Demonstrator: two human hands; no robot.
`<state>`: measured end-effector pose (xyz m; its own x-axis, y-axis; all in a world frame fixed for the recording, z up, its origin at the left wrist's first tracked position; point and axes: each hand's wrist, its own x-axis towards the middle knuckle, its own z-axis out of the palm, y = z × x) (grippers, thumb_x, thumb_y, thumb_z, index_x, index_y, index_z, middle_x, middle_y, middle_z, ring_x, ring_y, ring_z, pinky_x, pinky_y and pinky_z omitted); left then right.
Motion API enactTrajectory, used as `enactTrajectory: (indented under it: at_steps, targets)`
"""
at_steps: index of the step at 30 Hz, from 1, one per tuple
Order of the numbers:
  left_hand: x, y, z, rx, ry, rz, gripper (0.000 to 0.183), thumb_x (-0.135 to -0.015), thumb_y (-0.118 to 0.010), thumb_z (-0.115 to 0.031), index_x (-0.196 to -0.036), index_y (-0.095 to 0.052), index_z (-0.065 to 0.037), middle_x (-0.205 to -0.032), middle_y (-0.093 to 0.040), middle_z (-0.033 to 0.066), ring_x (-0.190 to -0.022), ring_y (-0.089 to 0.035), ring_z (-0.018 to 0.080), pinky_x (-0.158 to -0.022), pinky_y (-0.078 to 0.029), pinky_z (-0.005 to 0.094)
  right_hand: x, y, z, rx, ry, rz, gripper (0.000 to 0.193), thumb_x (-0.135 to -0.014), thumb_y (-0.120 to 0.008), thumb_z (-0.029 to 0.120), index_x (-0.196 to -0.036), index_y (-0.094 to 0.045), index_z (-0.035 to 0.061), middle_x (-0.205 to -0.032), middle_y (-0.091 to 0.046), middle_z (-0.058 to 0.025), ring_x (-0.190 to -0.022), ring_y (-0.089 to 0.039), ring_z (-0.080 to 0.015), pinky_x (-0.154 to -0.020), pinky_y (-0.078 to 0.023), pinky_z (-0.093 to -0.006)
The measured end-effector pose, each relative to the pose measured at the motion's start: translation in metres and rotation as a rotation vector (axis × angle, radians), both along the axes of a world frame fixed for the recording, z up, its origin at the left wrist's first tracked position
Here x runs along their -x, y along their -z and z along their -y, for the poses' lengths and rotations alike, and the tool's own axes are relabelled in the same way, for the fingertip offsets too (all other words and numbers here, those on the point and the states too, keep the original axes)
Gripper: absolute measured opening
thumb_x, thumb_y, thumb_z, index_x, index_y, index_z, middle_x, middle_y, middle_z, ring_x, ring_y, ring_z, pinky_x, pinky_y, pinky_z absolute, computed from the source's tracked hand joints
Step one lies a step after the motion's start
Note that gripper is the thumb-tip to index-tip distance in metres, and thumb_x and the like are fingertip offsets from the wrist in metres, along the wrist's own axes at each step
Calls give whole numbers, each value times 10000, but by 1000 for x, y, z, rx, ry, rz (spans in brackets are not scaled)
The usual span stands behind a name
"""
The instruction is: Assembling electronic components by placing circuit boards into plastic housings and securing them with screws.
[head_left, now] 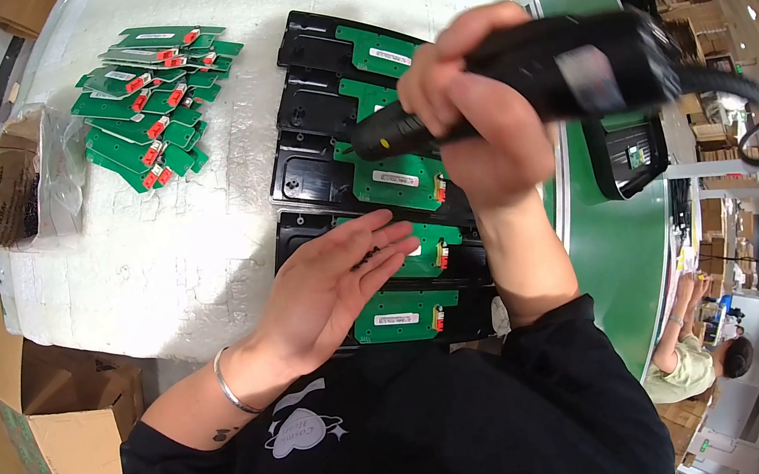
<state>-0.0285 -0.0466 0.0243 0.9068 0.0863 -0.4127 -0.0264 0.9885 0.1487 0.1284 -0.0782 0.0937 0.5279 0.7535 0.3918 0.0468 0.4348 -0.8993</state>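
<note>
My right hand (495, 130) is wrapped around a black electric screwdriver (528, 69), which lies nearly level with its nose to the left and its cord on the right. My left hand (331, 281) is turned palm up, fingers cupped, with several small dark screws (366, 259) resting on them. Below both hands, black plastic housings (300, 178) lie in a column, each bearing a green circuit board (399, 318) with a white label. Red-and-white connectors show on some boards. The hands and screwdriver partly cover the middle boards.
A loose pile of green circuit boards (156, 94) lies on the white foam-like work surface (225, 224). At its left edge stands a plastic-lined cardboard box (19, 179). An open carton (79, 432) is lower left. Right are a green conveyor (605, 248), a black frame (627, 155) and another person (692, 365).
</note>
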Motion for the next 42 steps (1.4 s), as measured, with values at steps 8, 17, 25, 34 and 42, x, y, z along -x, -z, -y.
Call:
enactTrajectory:
  at_steps: [8,17,25,34,42]
  targets:
    - [11,5,-4,-215,134,48,259,-947,-379,-121,-1151,-460,18,-1027,-580,169,-959,-595,251,-809,-504,285,-9,16,-14,43,-11,30,166,-700,-491,53,-852,-474,-12,-600,-452,-63,-488,-395,-121,-491,-351,-265]
    - [13,14,-13,-299,96,72,207,-916,-489,-192,-982,-560,-9,-878,-614,77,-811,-599,131,-715,-501,226,-5,14,-25,93,-61,138,111,-690,-504,5,-796,-481,-16,-549,-472,-64,-474,-437,-131,-489,-384,-273]
    - [11,10,-10,-134,-52,-106,157,-875,-554,-137,-979,-579,-22,-895,-611,48,-743,-585,85,-677,-506,188,3,-2,0,-15,-128,-212,270,-702,-598,0,-948,-493,34,-683,-509,-19,-574,-480,-73,-544,-410,-216]
    - [1,13,-2,38,-70,95,141,-872,-561,-160,-941,-583,-40,-849,-600,32,-731,-573,80,-661,-498,175,19,-55,62,-226,-262,51,243,-717,-650,91,-822,-430,99,-548,-525,53,-431,-486,-30,-441,-376,-147]
    - [-4,10,10,124,-24,199,251,-884,-540,-277,-964,-572,-41,-903,-586,47,-809,-566,112,-725,-478,212,20,-41,67,-247,-226,30,255,-704,-640,107,-844,-427,109,-590,-523,49,-458,-483,-27,-453,-362,-155]
